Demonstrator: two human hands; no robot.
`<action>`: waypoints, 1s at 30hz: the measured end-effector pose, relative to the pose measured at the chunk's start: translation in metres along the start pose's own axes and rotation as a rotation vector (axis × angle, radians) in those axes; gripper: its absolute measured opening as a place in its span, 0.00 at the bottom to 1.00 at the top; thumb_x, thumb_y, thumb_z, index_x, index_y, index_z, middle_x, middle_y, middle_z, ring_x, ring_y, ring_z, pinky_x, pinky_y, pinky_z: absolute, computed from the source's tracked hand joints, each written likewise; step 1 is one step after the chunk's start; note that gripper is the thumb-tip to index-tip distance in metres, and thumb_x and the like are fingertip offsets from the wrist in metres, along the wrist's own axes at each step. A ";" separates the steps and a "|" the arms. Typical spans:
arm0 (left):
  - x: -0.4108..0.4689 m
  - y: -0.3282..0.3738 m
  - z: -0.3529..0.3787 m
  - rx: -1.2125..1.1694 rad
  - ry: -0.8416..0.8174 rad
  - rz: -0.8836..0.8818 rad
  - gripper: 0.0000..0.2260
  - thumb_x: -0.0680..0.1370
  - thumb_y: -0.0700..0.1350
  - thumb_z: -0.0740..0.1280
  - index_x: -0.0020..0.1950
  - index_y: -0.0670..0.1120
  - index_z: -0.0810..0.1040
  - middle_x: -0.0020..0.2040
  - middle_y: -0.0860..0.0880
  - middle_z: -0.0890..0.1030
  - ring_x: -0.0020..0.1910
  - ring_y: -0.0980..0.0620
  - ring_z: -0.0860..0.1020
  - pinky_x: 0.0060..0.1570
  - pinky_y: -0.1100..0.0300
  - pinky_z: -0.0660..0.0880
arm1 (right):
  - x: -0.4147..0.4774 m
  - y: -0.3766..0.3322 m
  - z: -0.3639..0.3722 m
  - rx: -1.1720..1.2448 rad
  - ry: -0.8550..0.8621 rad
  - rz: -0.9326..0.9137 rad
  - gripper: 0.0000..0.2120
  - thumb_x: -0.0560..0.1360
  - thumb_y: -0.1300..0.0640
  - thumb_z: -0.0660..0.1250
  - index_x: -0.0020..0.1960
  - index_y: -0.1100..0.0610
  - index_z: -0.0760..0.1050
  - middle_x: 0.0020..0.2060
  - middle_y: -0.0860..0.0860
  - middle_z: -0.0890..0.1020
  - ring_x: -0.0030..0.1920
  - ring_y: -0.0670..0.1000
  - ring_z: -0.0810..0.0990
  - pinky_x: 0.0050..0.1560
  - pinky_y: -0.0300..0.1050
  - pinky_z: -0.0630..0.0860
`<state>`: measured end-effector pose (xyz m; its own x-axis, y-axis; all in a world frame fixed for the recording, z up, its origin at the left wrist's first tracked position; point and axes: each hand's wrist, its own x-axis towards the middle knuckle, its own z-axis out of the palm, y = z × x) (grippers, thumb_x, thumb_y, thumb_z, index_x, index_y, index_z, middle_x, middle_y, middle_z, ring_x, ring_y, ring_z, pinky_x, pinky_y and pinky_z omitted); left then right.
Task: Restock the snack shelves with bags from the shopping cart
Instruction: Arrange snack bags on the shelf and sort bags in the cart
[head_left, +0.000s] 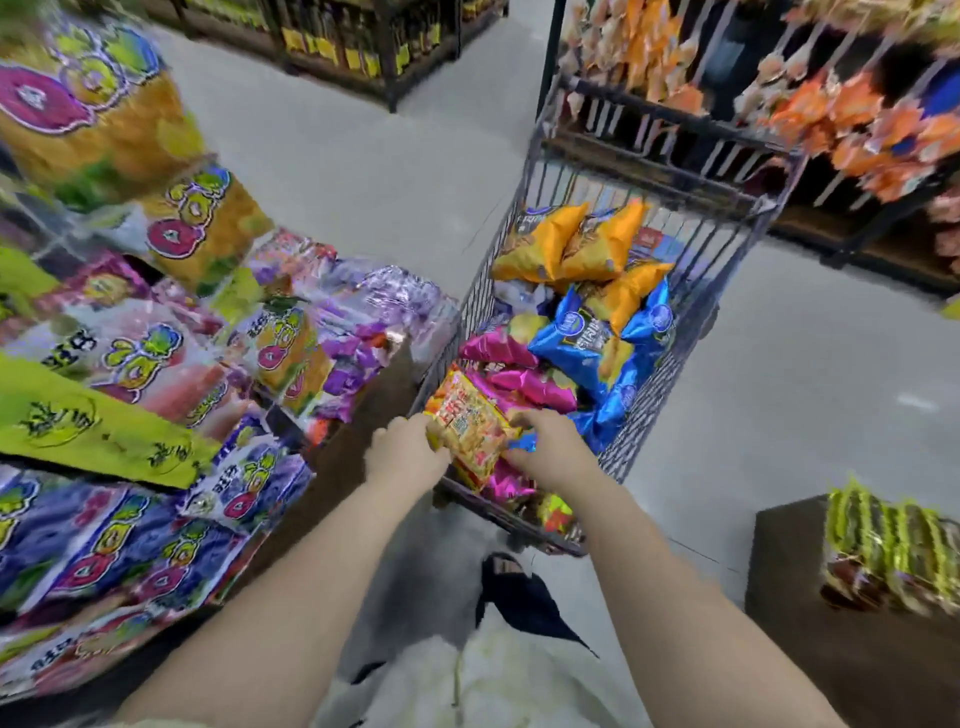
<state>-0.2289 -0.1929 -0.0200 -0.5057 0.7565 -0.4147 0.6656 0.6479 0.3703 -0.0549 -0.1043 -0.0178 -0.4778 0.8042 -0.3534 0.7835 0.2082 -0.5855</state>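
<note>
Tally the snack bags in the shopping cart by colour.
Orange foil pillow bags: 3
Shiny blue foil bags: at least 3
Metallic pink foil bags: at least 3
Yellow printed plastic bag, held by left hand and right hand: 1
Total: at least 10; others lie buried.

- Shopping cart — dark metal wire, matt.
- Orange bag at the cart's near end: crinkled plastic film, glossy.
- Blue bags and pink bags: foil-like plastic, very shiny.
- Floor: smooth, pale, faint sheen.
- Low shelf at right — dark, wood-like, matt.
</note>
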 end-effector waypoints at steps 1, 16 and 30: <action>0.011 0.004 0.004 -0.104 -0.034 -0.057 0.07 0.72 0.50 0.69 0.49 0.54 0.77 0.50 0.48 0.80 0.54 0.44 0.78 0.52 0.52 0.76 | 0.017 0.007 -0.005 0.012 -0.028 0.011 0.18 0.72 0.58 0.73 0.61 0.57 0.77 0.54 0.52 0.79 0.55 0.51 0.77 0.54 0.45 0.74; 0.106 0.013 0.097 -1.027 -0.240 -0.831 0.23 0.76 0.45 0.72 0.68 0.42 0.68 0.59 0.44 0.75 0.52 0.46 0.78 0.41 0.56 0.80 | 0.169 0.054 0.032 0.051 -0.405 0.083 0.34 0.73 0.55 0.74 0.74 0.56 0.64 0.71 0.54 0.70 0.69 0.54 0.70 0.66 0.46 0.66; 0.123 0.010 0.111 -0.991 -0.146 -0.733 0.25 0.79 0.46 0.68 0.74 0.49 0.65 0.67 0.48 0.75 0.63 0.44 0.75 0.63 0.44 0.74 | 0.167 0.064 0.062 0.186 -0.371 0.198 0.33 0.75 0.54 0.71 0.75 0.54 0.59 0.67 0.52 0.73 0.64 0.53 0.74 0.63 0.47 0.72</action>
<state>-0.2235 -0.1028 -0.1594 -0.4752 0.2117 -0.8540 -0.4817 0.7497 0.4538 -0.1096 0.0091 -0.1593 -0.4628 0.5575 -0.6892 0.8055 -0.0601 -0.5896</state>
